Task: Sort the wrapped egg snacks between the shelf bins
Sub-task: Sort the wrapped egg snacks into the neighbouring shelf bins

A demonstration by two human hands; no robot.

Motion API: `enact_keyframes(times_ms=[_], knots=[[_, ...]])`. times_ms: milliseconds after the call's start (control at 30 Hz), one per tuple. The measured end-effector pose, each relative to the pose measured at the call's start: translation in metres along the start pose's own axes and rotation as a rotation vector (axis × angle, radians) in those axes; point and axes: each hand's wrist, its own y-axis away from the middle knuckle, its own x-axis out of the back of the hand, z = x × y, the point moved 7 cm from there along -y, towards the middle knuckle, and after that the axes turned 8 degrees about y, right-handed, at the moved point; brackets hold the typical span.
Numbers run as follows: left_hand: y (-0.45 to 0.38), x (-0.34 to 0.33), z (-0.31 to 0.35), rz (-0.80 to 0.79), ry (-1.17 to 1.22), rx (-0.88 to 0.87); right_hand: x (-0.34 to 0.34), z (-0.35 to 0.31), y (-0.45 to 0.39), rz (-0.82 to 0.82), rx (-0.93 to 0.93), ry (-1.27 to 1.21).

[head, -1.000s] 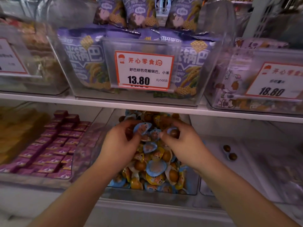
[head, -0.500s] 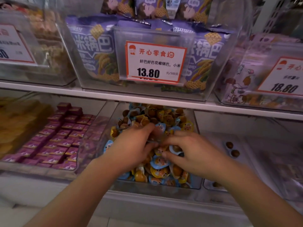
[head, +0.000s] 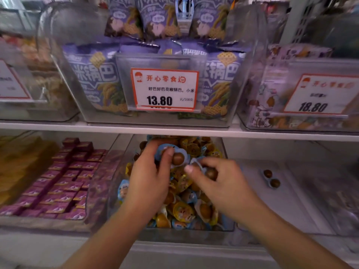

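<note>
- Hands first: my left hand (head: pixel 149 183) sits at centre frame over the clear middle bin (head: pixel 128 152) on the lower shelf, thumb and fingers curled round a blue-wrapped egg snack (head: pixel 177 158) whose brown egg shows just right of the thumb.
- My right hand (head: pixel 219 183) is just right of centre, fingers curled on a second blue-wrapped egg pack (head: pixel 208 172); the two hands are close but apart.
- Half a second ago both hands were pressed down into the pile with knuckles nearly touching; now each has come up a little with a pack in its grasp, and the left one is higher in the frame.
- Below the hands, the pile of egg snacks (head: pixel 184 210) in yellow and blue wrappers fills the middle bin from centre to lower centre, much as before.
- At right of centre, in the neighbouring clear bin (head: pixel 303 220), a lone twin-egg pack (head: pixel 271 179) lies on the floor of the bin, where it lay earlier.
- At lower left, a bin of small purple-wrapped squares (head: pixel 64 187) is unchanged.
- Upper centre holds the bin of purple snack bags (head: pixel 91 78) with a price card (head: pixel 165 89) reading 13.80; another card (head: pixel 320 96) at upper right reads 18.80.
- My view has dropped slightly since the earlier frame, so the white shelf edge (head: pixel 58 126) sits lower in the picture.
</note>
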Motion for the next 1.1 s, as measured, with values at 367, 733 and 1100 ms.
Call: enact_keyframes(times_ms=[367, 733, 1100], knots=[[0.045, -0.086, 0.055, -0.325, -0.233, -0.234, 0.012, 0.031, 0.026, -0.012, -0.598, -1.065], [0.032, -0.078, 0.003, -0.555, -0.383, -0.157, 0.076, 0.116, 0.014, 0.024, -0.554, -0.467], [0.010, -0.054, -0.023, -0.705, -0.703, -0.123, 0.073, 0.099, -0.010, 0.201, -0.121, 0.067]])
